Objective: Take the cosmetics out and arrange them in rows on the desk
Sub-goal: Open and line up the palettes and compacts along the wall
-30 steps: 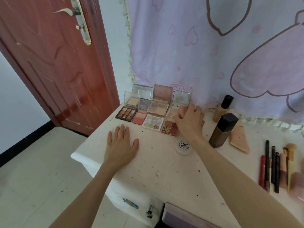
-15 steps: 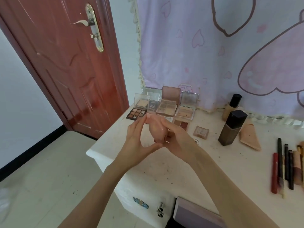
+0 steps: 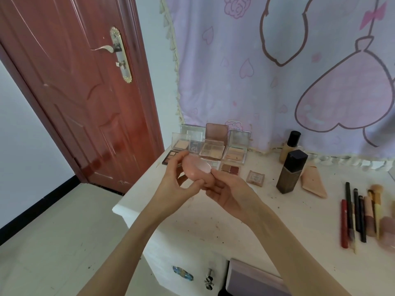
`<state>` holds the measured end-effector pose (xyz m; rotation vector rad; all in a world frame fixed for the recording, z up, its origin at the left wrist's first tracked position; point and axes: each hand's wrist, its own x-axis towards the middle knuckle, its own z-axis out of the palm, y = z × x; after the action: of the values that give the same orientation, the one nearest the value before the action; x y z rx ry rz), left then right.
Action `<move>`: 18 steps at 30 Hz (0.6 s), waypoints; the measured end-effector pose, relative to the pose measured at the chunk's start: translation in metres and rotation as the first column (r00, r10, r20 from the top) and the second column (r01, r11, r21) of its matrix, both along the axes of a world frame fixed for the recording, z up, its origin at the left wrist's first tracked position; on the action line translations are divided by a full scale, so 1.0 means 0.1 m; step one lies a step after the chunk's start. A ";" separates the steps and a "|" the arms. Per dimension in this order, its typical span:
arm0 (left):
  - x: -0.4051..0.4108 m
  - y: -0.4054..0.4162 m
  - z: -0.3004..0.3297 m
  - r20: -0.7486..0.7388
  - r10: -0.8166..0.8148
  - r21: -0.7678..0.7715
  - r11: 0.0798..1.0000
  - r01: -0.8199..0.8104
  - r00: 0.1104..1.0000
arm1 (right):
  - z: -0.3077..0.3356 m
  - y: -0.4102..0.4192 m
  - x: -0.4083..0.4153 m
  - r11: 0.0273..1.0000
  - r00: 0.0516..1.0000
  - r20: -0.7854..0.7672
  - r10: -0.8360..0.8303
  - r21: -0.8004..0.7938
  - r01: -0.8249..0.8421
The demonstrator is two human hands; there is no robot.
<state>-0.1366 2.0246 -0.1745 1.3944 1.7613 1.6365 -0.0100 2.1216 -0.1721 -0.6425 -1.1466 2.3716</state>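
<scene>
A pink compact [image 3: 195,168] is being held up in the air over the near-left part of the desk [image 3: 245,221], in front of the palettes [image 3: 211,146]. Both hands are gripping it. The left hand [image 3: 177,182] is curling round its left side, fingertips on the upper edge and thumb pressing underneath. The right hand [image 3: 226,189] is pinching its right edge, with the remaining fingers curled loosely below.

Behind the compact, open palettes are standing in rows at the back left of the desk, lids up against the curtain [image 3: 277,71]. A small square pan [image 3: 255,178] is lying just right of them. Further right, a dark bottle [image 3: 291,171] is standing upright, with a black-capped bottle [image 3: 290,146] behind it and a peach tube [image 3: 314,183] lying beside it. Pencils and brushes [image 3: 361,218] are lying side by side at the right edge. A red door [image 3: 74,92] is standing left of the desk.
</scene>
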 end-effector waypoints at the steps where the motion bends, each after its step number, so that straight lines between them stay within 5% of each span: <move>1: -0.03 -0.02 0.00 -0.115 0.007 -0.025 1.000 -0.010 0.993 | 0.00 0.00 0.00 0.999 1.000 0.008 -0.020 0.034 0.019; 3: -0.08 -0.06 -0.01 -0.356 0.006 -0.076 0.996 -0.035 0.935 | -0.01 0.00 0.00 0.990 0.998 0.036 -0.053 0.135 0.047; 6: -0.17 -0.12 0.02 -0.435 -0.040 -0.160 0.987 -0.033 0.899 | -0.04 -0.01 -0.02 0.977 0.999 0.033 -0.039 0.210 0.031; 10: -0.31 -0.16 0.02 -0.281 -0.059 -0.193 0.981 0.004 0.958 | -0.07 0.00 -0.01 0.970 0.993 -0.070 0.097 0.231 -0.079; 18: -0.45 -0.16 -0.08 -0.157 -0.116 -0.278 0.958 0.069 0.981 | -0.23 0.03 -0.14 0.834 0.993 0.114 0.030 0.544 -0.088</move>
<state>-0.1812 2.0085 -0.1821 1.4968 1.8992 1.2029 -0.0243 2.1247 -0.1948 -0.5261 -1.8154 1.9158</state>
